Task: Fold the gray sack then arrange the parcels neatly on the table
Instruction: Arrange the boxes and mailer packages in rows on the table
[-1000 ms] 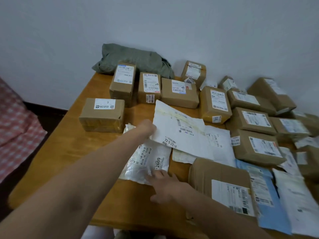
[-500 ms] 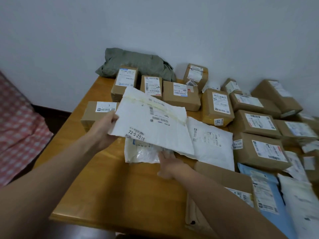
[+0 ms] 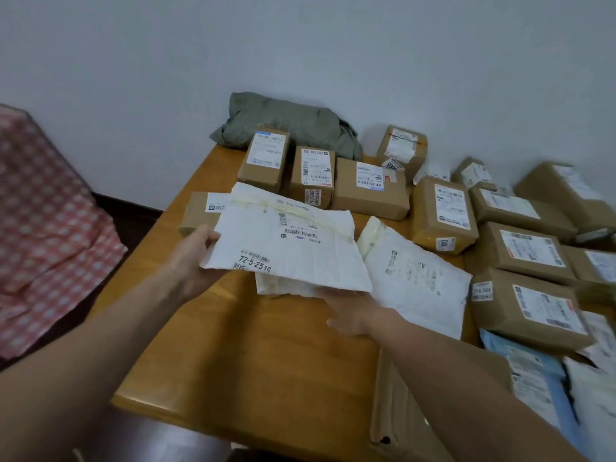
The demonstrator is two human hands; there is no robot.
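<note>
Parcels (image 3: 370,191) lie on the wooden table (image 3: 266,361), most of them brown and boxy, in rows on the far and right side. The left hand (image 3: 191,258) holds a big white envelope (image 3: 293,241) up off the table. It pinches the envelope's left edge, thumb on top and fingers under. The envelope sticks out to the right of that hand, with its label up. The right hand (image 3: 353,311) is at the envelope's near right corner, just under it. Its fingers are hidden by the envelope, so I cannot tell if they are spread or curled. A small white bag (image 3: 280,287) lies under the envelope, close to those hidden fingers. A wide white bag (image 3: 416,278) lies just to the right. The gray sack (image 3: 283,123) sits in a soft lump at the far edge of the table, against the wall (image 3: 300,45). It is behind the boxes and well apart from both hands.
</note>
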